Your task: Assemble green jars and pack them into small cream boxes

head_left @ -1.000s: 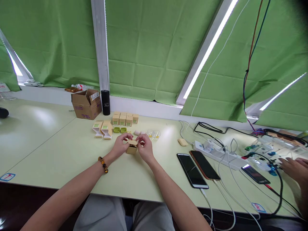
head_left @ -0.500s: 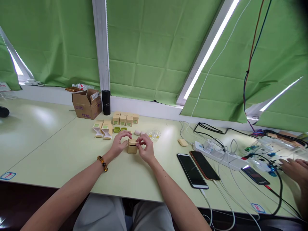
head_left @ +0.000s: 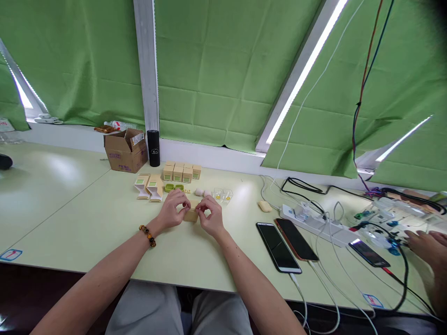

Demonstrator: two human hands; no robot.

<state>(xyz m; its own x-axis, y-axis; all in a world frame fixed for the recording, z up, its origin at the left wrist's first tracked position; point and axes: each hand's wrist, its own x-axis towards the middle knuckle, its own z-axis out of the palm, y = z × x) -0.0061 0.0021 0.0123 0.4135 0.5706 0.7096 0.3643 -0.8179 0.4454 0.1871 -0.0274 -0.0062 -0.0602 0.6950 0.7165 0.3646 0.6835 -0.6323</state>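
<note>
A small brown cardboard box (head_left: 191,215) stands on the table between my hands. My left hand (head_left: 173,208) pinches its left upper edge, thumb and forefinger together. On the other side, my right hand (head_left: 210,215) grips the right upper edge with its fingertips. The box's top looks closed or nearly so; fingers partly hide it. Just beyond lie a green open case (head_left: 173,187), small pale pink pieces (head_left: 203,192) and clear plastic pieces with yellow parts (head_left: 222,194). Two opened small boxes (head_left: 149,187) lie to the left, and several closed ones (head_left: 178,172) stand in rows behind.
A large carton (head_left: 126,151) and a black tumbler (head_left: 153,148) stand at the back left. To the right are two phones (head_left: 278,247), a white power strip (head_left: 319,225) and tangled cables. Another person's hand (head_left: 426,246) is at the far right.
The box's raised lid has come down, and the dark gap under it no longer shows. My left hand has moved from above the lid to the box's left upper edge.
</note>
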